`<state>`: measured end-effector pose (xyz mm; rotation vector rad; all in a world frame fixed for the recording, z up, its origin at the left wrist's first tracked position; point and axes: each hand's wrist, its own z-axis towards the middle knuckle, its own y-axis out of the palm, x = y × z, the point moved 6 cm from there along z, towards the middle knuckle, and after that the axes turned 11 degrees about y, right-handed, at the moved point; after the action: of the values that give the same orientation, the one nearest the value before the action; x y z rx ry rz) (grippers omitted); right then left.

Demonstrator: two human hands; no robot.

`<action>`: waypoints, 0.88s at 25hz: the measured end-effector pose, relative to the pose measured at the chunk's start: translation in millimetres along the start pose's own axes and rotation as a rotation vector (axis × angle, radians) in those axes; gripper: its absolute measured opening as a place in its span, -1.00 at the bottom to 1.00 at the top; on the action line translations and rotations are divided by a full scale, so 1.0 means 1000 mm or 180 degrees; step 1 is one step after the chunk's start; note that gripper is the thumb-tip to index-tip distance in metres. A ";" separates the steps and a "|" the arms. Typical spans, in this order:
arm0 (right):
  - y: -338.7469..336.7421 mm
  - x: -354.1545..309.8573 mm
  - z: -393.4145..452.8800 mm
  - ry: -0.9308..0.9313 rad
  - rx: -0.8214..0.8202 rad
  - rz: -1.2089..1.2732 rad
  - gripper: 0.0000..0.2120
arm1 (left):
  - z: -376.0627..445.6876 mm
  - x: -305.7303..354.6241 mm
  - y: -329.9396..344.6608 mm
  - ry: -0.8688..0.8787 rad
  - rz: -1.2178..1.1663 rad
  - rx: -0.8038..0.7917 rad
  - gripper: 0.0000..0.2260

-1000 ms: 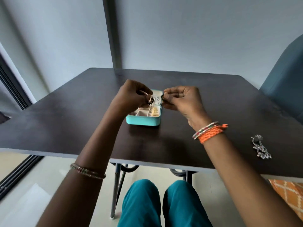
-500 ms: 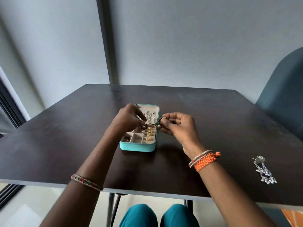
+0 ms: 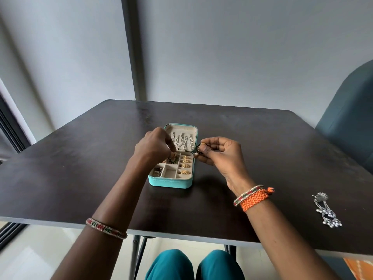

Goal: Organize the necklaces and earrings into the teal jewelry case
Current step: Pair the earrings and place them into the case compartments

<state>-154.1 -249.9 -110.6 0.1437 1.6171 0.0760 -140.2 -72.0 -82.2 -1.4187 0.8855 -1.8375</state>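
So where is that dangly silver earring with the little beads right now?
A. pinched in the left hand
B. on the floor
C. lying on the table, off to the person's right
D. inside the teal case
C: the silver earring lies alone on the dark table, well to the right of the teal case and clear of both hands.

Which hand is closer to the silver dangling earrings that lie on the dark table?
Right. The right hand is beside the teal jewelry case, apart from the silver dangling earrings; the left hand is over the case, farther away.
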 end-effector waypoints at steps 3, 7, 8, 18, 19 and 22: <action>0.000 0.000 0.000 0.0002 0.0008 -0.0044 -0.92 | -0.002 0.003 0.003 0.0056 0.0040 -0.0036 -0.76; 0.002 0.000 0.001 -0.0136 0.0093 -0.0456 -0.90 | -0.006 0.006 0.013 0.0129 0.0150 0.0160 -0.88; 0.002 -0.001 0.001 -0.0202 0.0126 -0.0631 -0.90 | -0.007 0.003 0.013 0.0126 0.0143 0.0244 -0.85; 0.051 -0.017 0.015 -0.0455 -0.0112 -0.2026 -0.86 | -0.037 -0.017 0.012 0.0247 -0.0850 0.1774 -0.85; 0.055 -0.013 0.016 -0.0361 -0.0158 -0.2212 -0.85 | -0.038 -0.019 0.011 0.0267 -0.0949 0.1849 -0.85; 0.062 -0.005 0.017 -0.0275 -0.0159 -0.2549 -0.83 | -0.043 -0.026 0.007 0.0102 -0.0718 0.1988 -0.81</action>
<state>-134.1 -189.6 -97.9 -0.5343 1.4826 -0.4986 -176.4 -49.5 -110.0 -1.1150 0.1259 -2.0589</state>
